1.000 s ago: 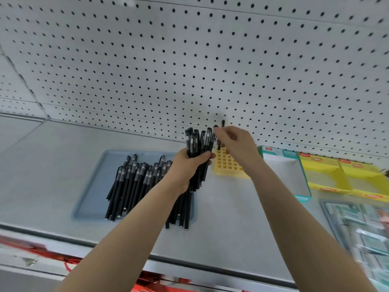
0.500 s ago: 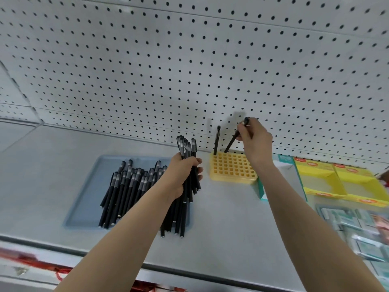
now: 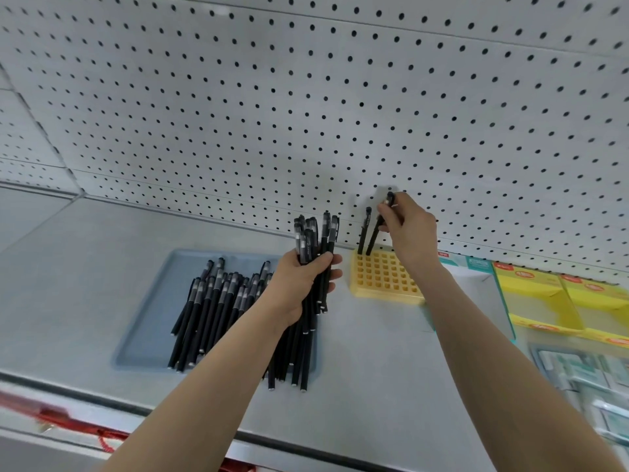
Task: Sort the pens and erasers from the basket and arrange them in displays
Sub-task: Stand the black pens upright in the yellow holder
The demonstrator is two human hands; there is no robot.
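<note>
My left hand (image 3: 301,284) grips a bundle of black pens (image 3: 315,240), held upright above the shelf. A yellow grid pen holder (image 3: 384,279) sits to its right by the pegboard. One black pen (image 3: 364,229) stands in the holder's back left corner. My right hand (image 3: 410,226) pinches the top of a second black pen (image 3: 376,233), whose tip sits in the slot beside the first. More black pens (image 3: 211,308) lie piled on a blue-grey tray (image 3: 149,321) to the left.
A grey shelf (image 3: 367,376) carries everything, backed by a white pegboard (image 3: 306,114). Teal and yellow display boxes (image 3: 537,294) stand at the right. Packaged erasers (image 3: 585,376) lie at the lower right, blurred. Something red (image 3: 68,420) hangs below the shelf's front edge.
My right hand took a pen from the bundle to the yellow holder, where its tip now sits beside the first pen. My left hand has lowered slightly with the bundle.
</note>
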